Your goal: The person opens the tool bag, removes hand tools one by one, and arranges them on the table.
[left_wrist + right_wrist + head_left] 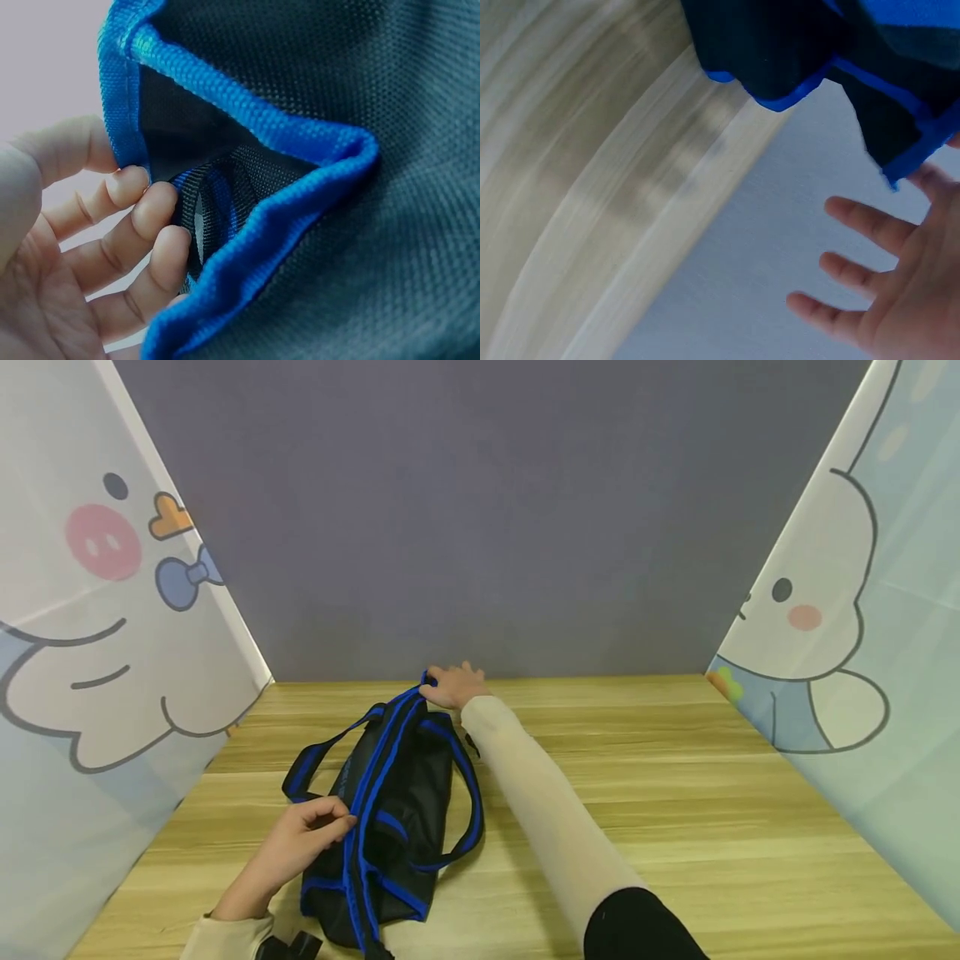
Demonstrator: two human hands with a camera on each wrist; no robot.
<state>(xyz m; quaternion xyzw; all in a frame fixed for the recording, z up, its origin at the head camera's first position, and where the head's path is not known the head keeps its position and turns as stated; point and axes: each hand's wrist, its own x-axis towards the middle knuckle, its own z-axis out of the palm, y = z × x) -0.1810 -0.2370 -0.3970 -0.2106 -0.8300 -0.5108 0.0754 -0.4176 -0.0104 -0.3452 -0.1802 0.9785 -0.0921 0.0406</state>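
1. Wood table [675, 793]: bag [420, 781] on it, left of centre, straps [303, 764] looped out both sides.
2. Left hand [303, 839], near: pinching blue trim [122, 112] midway along bag.
3. Right hand [456, 685], farther: pinching bag's far end, other fingers [870, 225] spread.
4. Grey wall [487, 510] behind.

On the wood-grain worktop [660, 802] we see a black bag [420, 772] with blue trim, reaching from the right hand [455, 685] past the left hand [303, 837]; a small dark piece [472, 745] near the former we cannot identify.
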